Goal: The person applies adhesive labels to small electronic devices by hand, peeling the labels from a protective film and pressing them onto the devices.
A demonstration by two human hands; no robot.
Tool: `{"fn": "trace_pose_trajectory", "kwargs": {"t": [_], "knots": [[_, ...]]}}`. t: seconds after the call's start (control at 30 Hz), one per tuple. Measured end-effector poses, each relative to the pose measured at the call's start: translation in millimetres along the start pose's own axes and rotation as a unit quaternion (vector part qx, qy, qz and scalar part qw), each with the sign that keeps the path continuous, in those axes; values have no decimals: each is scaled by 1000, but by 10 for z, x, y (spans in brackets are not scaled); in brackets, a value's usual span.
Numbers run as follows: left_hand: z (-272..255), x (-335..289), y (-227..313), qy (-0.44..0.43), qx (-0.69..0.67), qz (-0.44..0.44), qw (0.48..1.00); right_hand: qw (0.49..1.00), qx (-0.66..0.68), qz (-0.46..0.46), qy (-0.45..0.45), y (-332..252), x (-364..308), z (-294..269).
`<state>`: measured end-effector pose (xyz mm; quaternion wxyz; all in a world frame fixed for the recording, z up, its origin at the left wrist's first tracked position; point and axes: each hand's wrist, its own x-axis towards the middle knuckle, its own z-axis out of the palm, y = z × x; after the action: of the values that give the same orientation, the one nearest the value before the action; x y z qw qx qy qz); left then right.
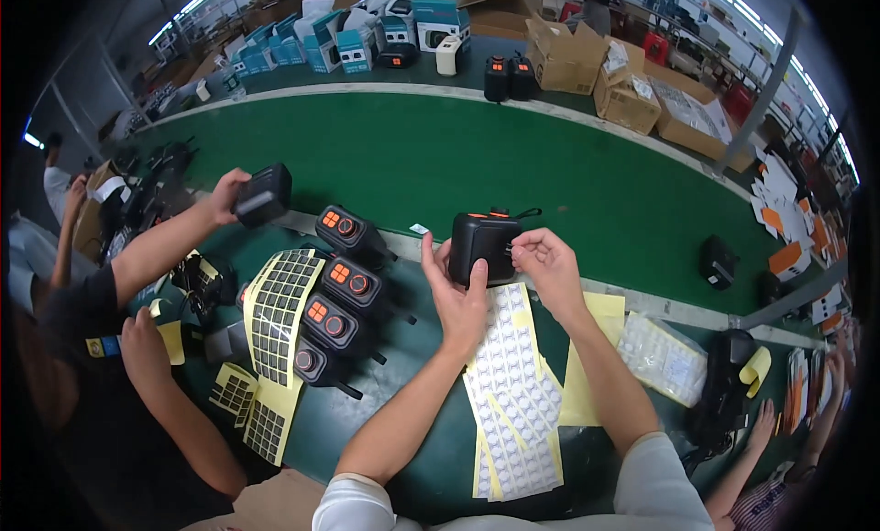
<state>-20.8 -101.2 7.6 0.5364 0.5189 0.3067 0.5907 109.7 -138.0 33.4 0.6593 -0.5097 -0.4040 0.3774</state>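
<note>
In front of me, my left hand (pixel 458 302) grips a black box-shaped device (pixel 483 247) with orange buttons on top and a dark strap loop. The thumb lies across its near face. At the device's right side, my right hand (pixel 547 265) is closed in a pinch. Something small and pale shows at its fingertips, too small to name. Below the device lie overlapping sheets of white stickers (pixel 515 394) with yellow backing. To the left stand several similar black devices (pixel 352 282) with orange buttons and round knobs.
A sheet of dark square stickers (pixel 282 302) drapes over the devices. At left, a co-worker's hand (pixel 229 197) holds another black device (pixel 264 196). A green conveyor belt (pixel 367 146) runs beyond the table, carrying a black device (pixel 718 262) at right. A clear plastic bag (pixel 662 357) lies at right.
</note>
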Motion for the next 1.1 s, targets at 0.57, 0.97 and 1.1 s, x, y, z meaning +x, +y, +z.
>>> {"fn": "trace_pose_trajectory", "kwargs": {"t": [0.57, 0.97, 1.1], "knots": [[31, 27, 4, -15, -20, 6, 1000, 996, -85, -17, 29, 64, -45, 115], [57, 12, 19, -21, -18, 16, 999, 986, -144, -55, 70, 52, -73, 150], [69, 9, 22, -8, -23, 26, 999, 982, -160, -58, 86, 32, -78, 193]]}}
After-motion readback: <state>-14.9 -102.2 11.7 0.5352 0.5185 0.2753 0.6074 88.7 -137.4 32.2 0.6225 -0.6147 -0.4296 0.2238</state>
